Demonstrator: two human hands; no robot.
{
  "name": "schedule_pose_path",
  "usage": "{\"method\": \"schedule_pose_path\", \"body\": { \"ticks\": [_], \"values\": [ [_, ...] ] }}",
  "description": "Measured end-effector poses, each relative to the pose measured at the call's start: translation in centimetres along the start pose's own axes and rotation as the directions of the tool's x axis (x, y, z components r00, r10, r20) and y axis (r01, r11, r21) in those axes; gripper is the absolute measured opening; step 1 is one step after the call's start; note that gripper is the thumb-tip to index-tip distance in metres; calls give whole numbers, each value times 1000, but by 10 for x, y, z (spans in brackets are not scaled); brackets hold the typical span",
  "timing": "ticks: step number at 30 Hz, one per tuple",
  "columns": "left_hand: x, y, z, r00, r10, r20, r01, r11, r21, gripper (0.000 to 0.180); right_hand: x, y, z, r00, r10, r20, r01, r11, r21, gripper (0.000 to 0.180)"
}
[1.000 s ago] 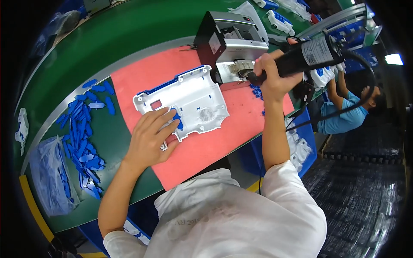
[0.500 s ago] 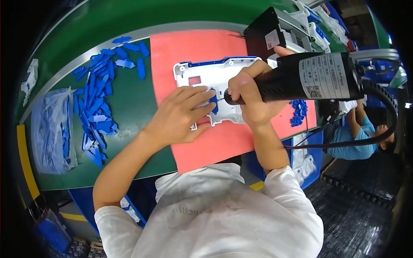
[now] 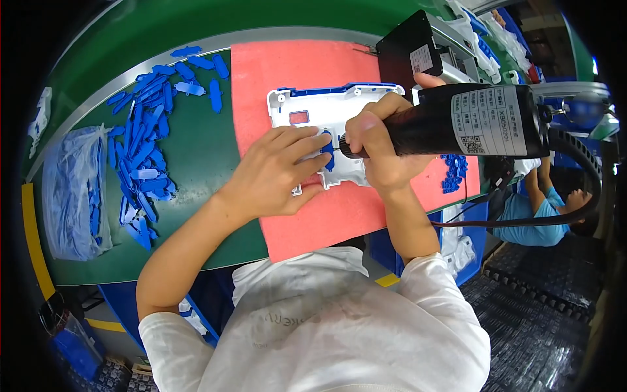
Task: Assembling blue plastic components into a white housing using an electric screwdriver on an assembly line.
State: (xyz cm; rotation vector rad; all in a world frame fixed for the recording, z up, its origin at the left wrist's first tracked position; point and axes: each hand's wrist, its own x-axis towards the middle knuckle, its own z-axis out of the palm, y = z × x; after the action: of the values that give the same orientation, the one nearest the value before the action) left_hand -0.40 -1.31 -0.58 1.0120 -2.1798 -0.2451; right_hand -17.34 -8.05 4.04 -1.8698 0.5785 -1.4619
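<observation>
A white plastic housing (image 3: 330, 108) with a blue strip along its far edge lies on the pink mat (image 3: 307, 232). My left hand (image 3: 274, 171) rests over its near left part, fingertips pressing on a small blue plastic piece (image 3: 328, 163) inside the housing. The left thumb lies by the housing's near edge. My right hand (image 3: 385, 147) is wrapped round a black electric screwdriver (image 3: 428, 124), held nearly level with its nose pointing left at the blue piece. Where the bit meets the piece is too small to make out clearly.
Many loose blue plastic pieces (image 3: 147, 153) are piled left, beside a clear plastic bag (image 3: 72, 196). Small blue parts (image 3: 454, 173) lie at the mat's right. A black machine (image 3: 411, 49) stands at the back right. The screwdriver's cable (image 3: 581, 157) loops right; a co-worker (image 3: 535, 212) is beyond.
The view has shifted slightly, so the mat and housing appear a little farther right. Both hands and the screwdriver keep nearly the same places on the housing.
</observation>
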Motion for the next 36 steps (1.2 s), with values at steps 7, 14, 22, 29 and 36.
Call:
{"method": "schedule_pose_path", "body": {
  "ticks": [7,14,22,29,36],
  "values": [
    [-2,0,1,1000,-8,-5,8,1000,4,35,-12,7,-2,1000,16,17,-17,999,51,53],
    [-1,1,1,1000,-22,8,23,1000,-17,34,-9,0,-11,980,-8,196,28,995,-99,54],
    [-3,0,-1,1000,-9,15,9,1000,-25,40,-1,-18,-26,981,-150,-125,140,987,-83,46],
    [2,1,-1,1000,8,10,-8,999,-44,43,44,-26,-123,807,-266,-528,301,954,-20,30],
    [5,3,0,1000,-9,22,10,999,-31,41,41,4,-132,881,-218,-419,195,976,-98,57]
  ]
}}
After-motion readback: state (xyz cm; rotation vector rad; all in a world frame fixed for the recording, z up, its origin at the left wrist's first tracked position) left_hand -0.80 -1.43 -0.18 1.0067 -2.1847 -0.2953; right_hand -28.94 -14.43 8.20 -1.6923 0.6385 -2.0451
